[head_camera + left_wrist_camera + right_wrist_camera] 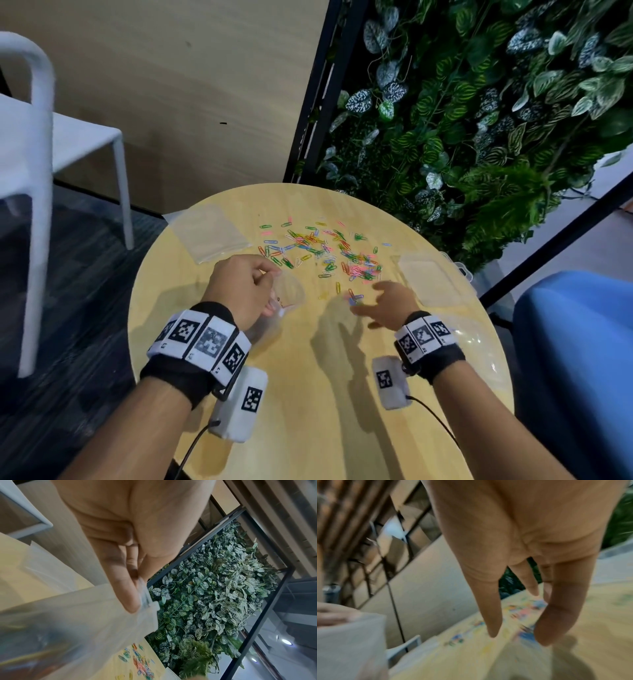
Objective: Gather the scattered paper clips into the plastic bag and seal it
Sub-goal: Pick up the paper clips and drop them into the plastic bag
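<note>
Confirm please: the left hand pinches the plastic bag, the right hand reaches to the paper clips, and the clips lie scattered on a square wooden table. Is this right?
One detail is wrong: the table is round, not square, as the head view shows. The rest holds: the left hand pinches the plastic bag, and the right hand reaches to the scattered paper clips.

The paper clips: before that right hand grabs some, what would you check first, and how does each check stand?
1. Plastic bag held by the left hand: ok, pinched at its rim.
2. Bag mouth open: cannot tell.
3. Right hand free: ok, fingers spread, holding nothing.
4. Paper clips within reach: ok, the nearest lie at its fingertips.
5. Clips already bagged: cannot tell, blurred.
6. All clips on the table: ok, none seen on the floor.
</note>
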